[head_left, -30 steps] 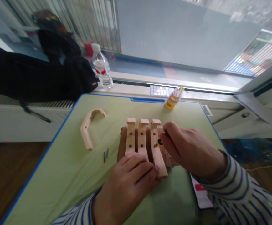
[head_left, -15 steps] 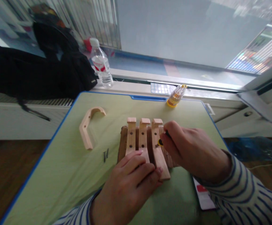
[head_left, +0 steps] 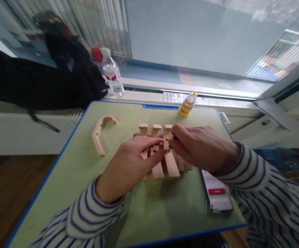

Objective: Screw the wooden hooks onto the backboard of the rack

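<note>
My right hand (head_left: pixel 201 146) is closed around a small screwdriver (head_left: pixel 170 147) with yellow and black on it, mostly covered by my fingers. It is over the rightmost of three pale wooden hooks (head_left: pixel 172 165), which lie side by side on a brown wooden board (head_left: pixel 187 164). From the left, my left hand (head_left: pixel 128 162) reaches across the other hooks, its thumb and fingers apart near the screwdriver. The fingers hide much of the board and the screw holes. A loose curved wooden hook (head_left: pixel 97 136) with two holes lies at the table's left.
The green table (head_left: pixel 61 193) has a blue rim. A phone (head_left: pixel 217 193) lies under my right forearm. A small yellow-capped bottle (head_left: pixel 188 105) is at the far edge. On the sill stand a water bottle (head_left: pixel 113 77) and a black bag (head_left: pixel 48 84).
My left hand has lifted off the hooks' lower ends and moved up toward the screwdriver, fingers parting. The two screws left of the board are now hidden. More of the phone shows.
</note>
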